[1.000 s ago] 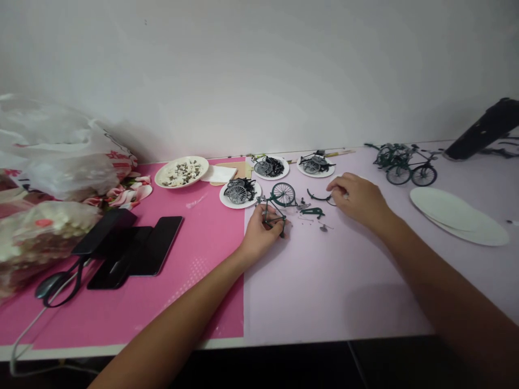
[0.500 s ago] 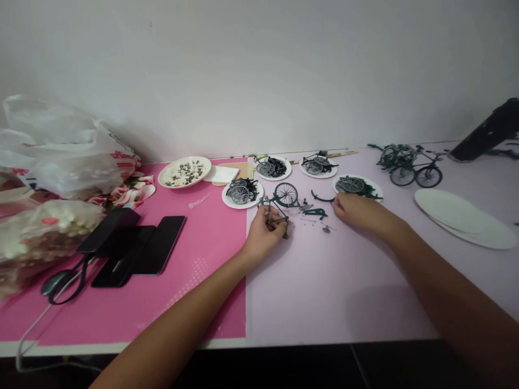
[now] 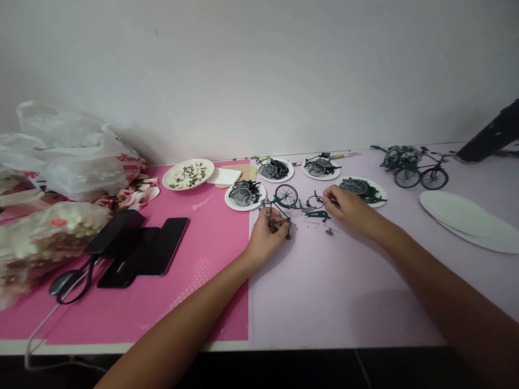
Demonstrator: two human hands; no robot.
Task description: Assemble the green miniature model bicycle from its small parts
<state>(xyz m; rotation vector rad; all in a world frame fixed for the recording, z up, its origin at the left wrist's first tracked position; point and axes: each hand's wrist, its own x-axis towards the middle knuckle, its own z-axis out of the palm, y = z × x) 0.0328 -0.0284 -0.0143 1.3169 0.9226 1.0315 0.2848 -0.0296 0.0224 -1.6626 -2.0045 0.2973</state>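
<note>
My left hand (image 3: 271, 231) is closed on a small dark green bicycle frame (image 3: 279, 208), which has one spoked wheel (image 3: 286, 195) at its far end. To the right, my right hand (image 3: 340, 204) is closed in a pinch at a thin, dark curved piece (image 3: 315, 200). Between the hands a green part (image 3: 318, 215) lies on the lilac surface, with a small grey piece (image 3: 330, 231) and several tiny bits close by. Just behind my right hand stands a white plate (image 3: 383, 202) of green and grey parts.
Plates of dark parts (image 3: 243, 193) line the back, beside a bowl of small pieces (image 3: 188, 174). Assembled model bicycles (image 3: 421, 170) and white oval plates (image 3: 454, 213) are at right. Phones (image 3: 166, 246), a black box (image 3: 115, 232) and plastic bags (image 3: 73, 156) occupy the left.
My right hand has moved left with the thin curved piece, away from the plate of green parts and nearer the frame. My left hand keeps its hold on the frame.
</note>
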